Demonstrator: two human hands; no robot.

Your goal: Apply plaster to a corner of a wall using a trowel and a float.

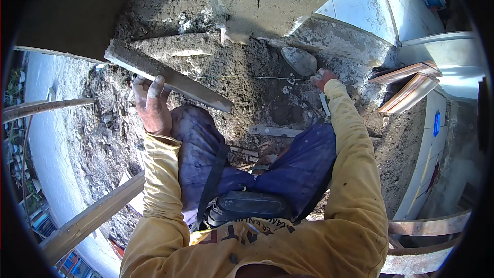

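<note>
Within left hand (152,107), grey plank (177,80)

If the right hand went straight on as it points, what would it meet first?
Beyond the trowel that the right hand seems to hold, probably the lower edge of the grey cement-coated block, though depth is unclear.

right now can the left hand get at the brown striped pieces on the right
Probably not: the left hand holds a long grey bar, and the brown striped pieces lie well across, beyond the right arm.
</note>
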